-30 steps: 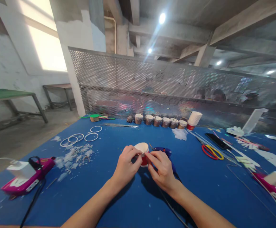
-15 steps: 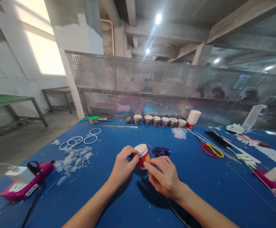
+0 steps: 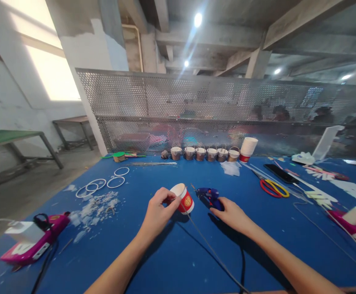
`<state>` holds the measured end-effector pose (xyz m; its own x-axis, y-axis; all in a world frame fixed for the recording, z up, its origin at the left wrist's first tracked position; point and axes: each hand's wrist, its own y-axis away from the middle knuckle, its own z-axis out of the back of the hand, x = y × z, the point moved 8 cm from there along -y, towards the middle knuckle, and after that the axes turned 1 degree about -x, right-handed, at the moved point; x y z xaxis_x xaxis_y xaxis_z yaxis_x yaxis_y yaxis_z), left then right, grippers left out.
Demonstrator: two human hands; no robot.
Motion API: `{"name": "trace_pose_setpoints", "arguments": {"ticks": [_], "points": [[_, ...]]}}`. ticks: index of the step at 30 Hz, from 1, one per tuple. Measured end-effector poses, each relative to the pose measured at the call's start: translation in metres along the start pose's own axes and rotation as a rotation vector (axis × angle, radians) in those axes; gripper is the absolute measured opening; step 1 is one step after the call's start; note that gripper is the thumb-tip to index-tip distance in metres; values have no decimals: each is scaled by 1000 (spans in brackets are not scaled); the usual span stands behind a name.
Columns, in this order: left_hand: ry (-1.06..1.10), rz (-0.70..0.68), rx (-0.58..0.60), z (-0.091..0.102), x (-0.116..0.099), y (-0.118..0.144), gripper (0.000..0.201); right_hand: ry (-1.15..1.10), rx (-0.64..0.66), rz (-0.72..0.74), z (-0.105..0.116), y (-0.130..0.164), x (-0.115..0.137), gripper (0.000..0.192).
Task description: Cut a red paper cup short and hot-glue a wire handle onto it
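Note:
My left hand (image 3: pixel 163 209) pinches a small red and white paper cup (image 3: pixel 186 201), tilted above the blue table, its open mouth facing up and left. From the cup's front, a thin grey-brown cord (image 3: pixel 210 245) runs down to the near table edge; its upper end meets the cup by my left fingertips. To the right, my right hand (image 3: pixel 231 213) has its fingers closed around the handle of a blue glue gun (image 3: pixel 209 193). The gun's nozzle points left toward the cup, apart from it. A dark cable leads down from beneath my right hand.
Several small brown-wrapped cups (image 3: pixel 200 154) line the back beside a stack of paper cups (image 3: pixel 248 149). Scissors (image 3: pixel 274 188) and a phone (image 3: pixel 280 173) lie right. White rings (image 3: pixel 115 182), scraps (image 3: pixel 99 209) and a magenta power strip (image 3: pixel 38 241) are left.
My right hand has left the cup and moved right onto the glue gun. The cord now stretches from the cup, and the cup's printed emblem shows more fully. My left hand keeps its hold.

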<state>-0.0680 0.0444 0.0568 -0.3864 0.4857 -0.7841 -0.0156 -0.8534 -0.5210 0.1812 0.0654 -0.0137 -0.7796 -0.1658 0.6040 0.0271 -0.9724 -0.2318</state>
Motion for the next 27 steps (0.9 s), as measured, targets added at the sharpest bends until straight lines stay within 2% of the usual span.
{"name": "trace_pose_setpoints", "arguments": {"ticks": [5,8,12,14,16,18,20,27], "points": [[-48,-23,2,-1,2,-1,11,-92,-39,-16,-8,-8,2,12],[-78,-22,8,-2,4,-1,10,-182,-69,-7,-7,-3,2,18],[-80,-22,4,-2,4,-1,9,-469,-117,20,3,13,14,25],[-87,-28,12,-3,2,-1,10,-611,-83,29,7,20,26,23],[-106,-34,18,-4,1,0,10,-672,15,33,6,26,41,21],[-136,-49,8,-4,-1,0,11,-689,97,45,5,32,53,21],[-171,-81,-16,-3,-2,1,11,-692,120,73,5,37,62,23],[-331,-270,-99,-2,-17,8,10,-530,49,292,4,45,83,23]]}}
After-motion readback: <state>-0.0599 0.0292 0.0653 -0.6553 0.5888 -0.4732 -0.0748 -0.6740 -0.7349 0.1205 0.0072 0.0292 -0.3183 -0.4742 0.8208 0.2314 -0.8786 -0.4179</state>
